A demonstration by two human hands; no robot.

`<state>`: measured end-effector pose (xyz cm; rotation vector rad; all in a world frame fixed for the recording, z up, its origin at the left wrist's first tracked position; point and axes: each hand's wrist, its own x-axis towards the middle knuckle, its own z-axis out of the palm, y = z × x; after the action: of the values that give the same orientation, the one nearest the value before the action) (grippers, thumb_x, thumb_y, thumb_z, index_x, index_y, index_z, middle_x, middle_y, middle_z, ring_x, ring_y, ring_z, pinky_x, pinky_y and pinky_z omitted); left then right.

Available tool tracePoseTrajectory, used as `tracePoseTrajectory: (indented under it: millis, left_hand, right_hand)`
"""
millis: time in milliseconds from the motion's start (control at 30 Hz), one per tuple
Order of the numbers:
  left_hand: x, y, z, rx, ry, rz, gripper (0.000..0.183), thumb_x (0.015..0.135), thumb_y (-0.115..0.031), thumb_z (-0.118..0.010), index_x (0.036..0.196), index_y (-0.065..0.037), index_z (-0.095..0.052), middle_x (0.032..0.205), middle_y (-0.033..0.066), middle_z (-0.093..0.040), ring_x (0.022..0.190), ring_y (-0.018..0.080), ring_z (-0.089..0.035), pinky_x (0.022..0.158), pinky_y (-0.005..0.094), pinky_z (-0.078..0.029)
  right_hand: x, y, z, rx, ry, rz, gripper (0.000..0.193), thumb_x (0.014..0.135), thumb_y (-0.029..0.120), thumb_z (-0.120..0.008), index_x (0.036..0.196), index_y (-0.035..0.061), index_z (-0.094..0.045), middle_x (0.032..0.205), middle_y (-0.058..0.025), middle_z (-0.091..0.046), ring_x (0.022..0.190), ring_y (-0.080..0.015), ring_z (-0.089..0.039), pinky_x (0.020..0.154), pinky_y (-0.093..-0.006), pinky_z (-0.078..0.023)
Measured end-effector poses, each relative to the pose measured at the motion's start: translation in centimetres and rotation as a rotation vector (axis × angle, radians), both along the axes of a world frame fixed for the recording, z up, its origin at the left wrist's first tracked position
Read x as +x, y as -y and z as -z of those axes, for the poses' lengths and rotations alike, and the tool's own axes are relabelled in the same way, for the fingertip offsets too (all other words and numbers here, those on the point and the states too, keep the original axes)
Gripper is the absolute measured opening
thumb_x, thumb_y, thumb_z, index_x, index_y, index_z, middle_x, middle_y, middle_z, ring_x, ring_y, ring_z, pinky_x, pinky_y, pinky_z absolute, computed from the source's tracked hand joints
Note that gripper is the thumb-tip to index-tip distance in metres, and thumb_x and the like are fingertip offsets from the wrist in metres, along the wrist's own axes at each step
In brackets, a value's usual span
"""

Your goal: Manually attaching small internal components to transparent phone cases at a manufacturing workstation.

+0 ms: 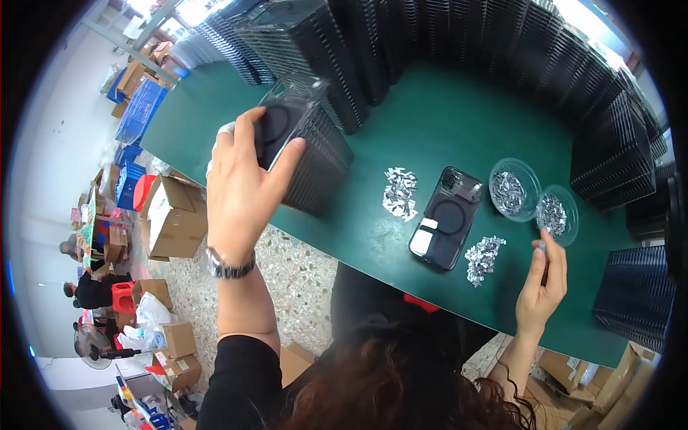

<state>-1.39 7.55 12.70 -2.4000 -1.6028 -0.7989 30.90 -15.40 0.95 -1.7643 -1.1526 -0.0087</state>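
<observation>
My left hand [244,179] is on the top of a stack of phone cases [315,168] at the left, its thumb and fingers spanning the sides of a dark, clear-edged phone case [278,129]. Another phone case [449,218], with a dark ring and a white patch on its back, lies on the table before me. Beside the right-hand clear dish [570,233], my right hand [546,283] has its thumb and fingers pinched together. A small pale bit shows at the fingertips, too small to name. Small silvery pieces [507,193] fill both round dishes.
Two loose heaps of silvery pieces, a left heap [400,195] and a right heap [484,260], flank the case on the green table [459,107]. Tall stacks of cases [487,43] line the back and right edge [615,154]. Cardboard boxes [175,215] stand on the floor at left.
</observation>
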Motion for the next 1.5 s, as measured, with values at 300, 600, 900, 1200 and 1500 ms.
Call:
tracePoseTrajectory:
  millis: [300,600,900,1200,1500]
  left_hand:
    - [-1.5,0.8,0.3,-0.284,-0.072,-0.16,0.071,0.093,-0.053,-0.075,0.145,-0.008,-0.058,0.123,0.0231,-0.068,0.112,0.0414,-0.068,0.094,0.049,-0.056]
    - [9.3,6.0,5.6,-0.192,0.102,0.511,0.068,0.092,-0.024,-0.081,0.151,-0.003,-0.054,0.145,0.023,-0.06,0.128,0.0401,-0.062,0.108,0.0442,-0.051]
    - [15.3,7.6,10.6,-0.419,-0.249,0.546,0.091,0.089,-0.042,-0.077,0.163,-0.009,-0.037,0.129,0.0345,-0.062,0.097,0.0436,-0.073,0.079,0.0483,-0.062]
    - [9.6,3.6,7.8,-0.986,1.297,0.717,0.076,0.098,-0.024,-0.049,0.168,-0.005,-0.026,0.158,0.023,-0.048,0.137,0.0444,-0.058,0.112,0.0544,-0.053]
    - [6.3,5.5,8.7,-0.897,1.008,0.522,0.029,0.112,-0.014,-0.053,0.137,-0.002,-0.06,0.112,0.0071,-0.071,0.1,0.0128,-0.068,0.087,0.0292,-0.055]
  right_hand:
    - [0.6,3.4,3.5,-0.104,-0.075,0.038,0.025,0.106,0.001,-0.06,0.128,-0.0025,-0.07,0.113,-0.0141,-0.07,0.097,-0.0208,-0.068,0.084,-0.0311,-0.054]
    - [0.9,2.4,5.4,-0.373,-0.079,0.023,0.019,0.096,0.011,-0.07,0.114,0.0056,-0.074,0.103,-0.0154,-0.07,0.09,-0.0411,-0.068,0.079,-0.0444,-0.054]
    - [2.4,-1.0,6.1,-0.43,-0.027,0.076,0.018,0.096,0.015,-0.067,0.108,0.0058,-0.076,0.102,-0.0142,-0.073,0.091,-0.0409,-0.07,0.08,-0.0495,-0.055]
    - [2.1,-2.6,5.4,-0.584,0.086,0.066,0.013,0.094,0.012,-0.064,0.099,0.0022,-0.07,0.103,-0.0169,-0.07,0.09,-0.0435,-0.07,0.079,-0.0549,-0.055]
    - [1.9,-1.9,2.6,-0.261,-0.175,-0.055,0.01,0.096,0.009,-0.066,0.096,-0.0006,-0.067,0.093,-0.0121,-0.066,0.078,-0.0276,-0.065,0.07,-0.0374,-0.05]
